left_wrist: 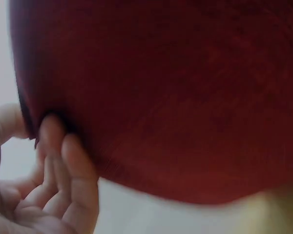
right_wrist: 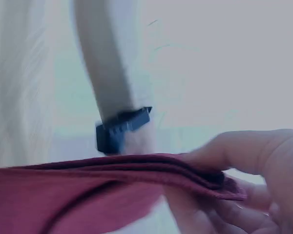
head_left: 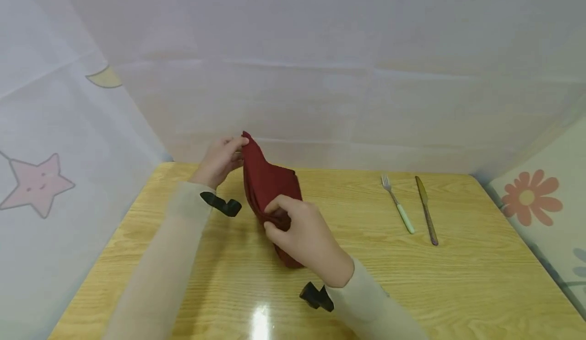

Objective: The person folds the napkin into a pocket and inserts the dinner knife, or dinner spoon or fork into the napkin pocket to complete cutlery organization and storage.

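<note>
A dark red cloth napkin (head_left: pixel 270 177), folded in several layers, is held up over the table, and its lower end hangs at or just above the wood. My left hand (head_left: pixel 222 159) pinches its upper left corner between thumb and fingers; the left wrist view shows the fingertips (left_wrist: pixel 78 156) against the cloth's broad face. Lower down, my right hand (head_left: pixel 306 233) grips the near edge. In the right wrist view, the stacked layers (right_wrist: pixel 136 168) of the napkin lie between that thumb and the fingers beneath.
On the right of the wooden table (head_left: pixel 357 279) lie a fork (head_left: pixel 398 205) with a pale green handle and a knife (head_left: pixel 427 210). A pale sheet (head_left: pixel 320 101) rises behind the table, with printed sheets at both sides. Each wrist wears a black strap mount (head_left: pixel 222 205).
</note>
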`<state>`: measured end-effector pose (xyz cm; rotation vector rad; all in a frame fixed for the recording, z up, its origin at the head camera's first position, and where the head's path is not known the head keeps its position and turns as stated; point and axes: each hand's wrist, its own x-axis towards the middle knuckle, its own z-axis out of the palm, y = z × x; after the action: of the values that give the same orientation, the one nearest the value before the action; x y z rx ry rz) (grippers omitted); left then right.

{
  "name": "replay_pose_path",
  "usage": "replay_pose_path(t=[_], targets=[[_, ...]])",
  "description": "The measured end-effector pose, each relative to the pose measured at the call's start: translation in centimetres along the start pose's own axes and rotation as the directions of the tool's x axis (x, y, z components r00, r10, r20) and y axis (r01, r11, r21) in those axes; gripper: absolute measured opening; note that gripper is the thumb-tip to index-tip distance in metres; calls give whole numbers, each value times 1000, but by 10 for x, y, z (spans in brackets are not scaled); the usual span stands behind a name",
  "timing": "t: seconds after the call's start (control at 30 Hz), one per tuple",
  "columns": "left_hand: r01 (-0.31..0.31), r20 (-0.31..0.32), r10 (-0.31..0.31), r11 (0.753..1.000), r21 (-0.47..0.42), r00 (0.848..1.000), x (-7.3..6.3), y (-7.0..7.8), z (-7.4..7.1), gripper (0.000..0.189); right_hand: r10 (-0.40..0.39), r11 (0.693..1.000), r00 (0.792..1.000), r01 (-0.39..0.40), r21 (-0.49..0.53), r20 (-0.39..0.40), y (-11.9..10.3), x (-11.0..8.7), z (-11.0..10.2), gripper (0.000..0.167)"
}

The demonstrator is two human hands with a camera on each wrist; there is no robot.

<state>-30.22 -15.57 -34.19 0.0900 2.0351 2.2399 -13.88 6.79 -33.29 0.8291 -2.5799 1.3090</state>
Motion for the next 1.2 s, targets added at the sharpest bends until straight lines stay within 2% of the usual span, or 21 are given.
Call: replay_pose_path(t=[0.07,0.1,0.17,0.2,0.27,0.33,0.4,0.43,0.47,0.5,0.53,0.57,0.63,0.7,0.73,0.8,0.83,0.9,1.03,1.13,1.2], targets=[[-127,-67,126,992,0,990,-13,24,5,19,19,987,1000,-17,160,-15,-5,-3,-4,13],[-190,-97,190,982,16,977,-21,36,7,19,41,969,999,-37,243,-11,-6,-5,-6,13],[-293,-164,306,951,95,938,-38,60,12,18,82,915,997,-80,396,10,-8,-7,-9,13],[-327,-201,355,932,159,913,-47,71,14,18,97,881,995,-98,463,26,-8,-8,-9,13],[-344,-274,434,883,320,858,-65,89,17,16,123,801,990,-140,583,69,-5,-9,-9,14],[-314,-325,494,824,472,807,-81,103,23,15,131,713,983,-181,677,125,3,-8,-8,14],[-263,-339,539,754,602,771,-89,110,31,15,127,626,975,-221,748,182,13,-7,-6,13],[-234,-329,545,723,650,771,-89,111,35,15,129,584,969,-246,774,211,20,-6,-6,12],[-213,-306,543,695,687,782,-86,110,40,16,129,552,963,-267,790,236,27,-5,-7,12],[-193,-277,530,668,719,802,-80,107,45,16,133,530,956,-291,797,261,35,-5,-8,12],[-171,-247,503,647,743,828,-73,102,49,17,142,521,950,-312,795,279,44,-4,-10,13],[-149,-218,462,635,758,860,-64,95,53,20,164,534,943,-332,778,290,52,-4,-12,14],[-106,-172,360,636,764,917,-44,75,57,23,218,614,930,-367,699,297,67,-4,-18,15],[-63,-149,267,648,759,952,-24,51,59,29,279,723,916,-399,564,290,81,-3,-23,16],[-44,-145,231,658,752,962,-16,39,60,31,308,773,907,-414,481,286,87,-3,-25,17],[-23,-137,182,675,737,974,-2,17,62,32,357,849,893,-432,303,273,97,-2,-29,18],[-18,-134,169,683,730,976,3,7,64,31,376,869,887,-438,228,269,101,-2,-30,18],[-20,-129,156,708,705,979,11,-8,70,30,408,887,873,-448,109,267,107,-3,-33,16],[-75,-110,175,797,599,978,21,-27,84,24,459,885,850,-462,-53,259,113,-5,-41,13],[-137,-43,176,877,460,983,26,-36,95,16,496,868,831,-480,-126,251,118,-8,-49,10],[-165,21,170,911,377,985,28,-40,100,14,533,846,809,-511,-151,247,124,-10,-55,6]])
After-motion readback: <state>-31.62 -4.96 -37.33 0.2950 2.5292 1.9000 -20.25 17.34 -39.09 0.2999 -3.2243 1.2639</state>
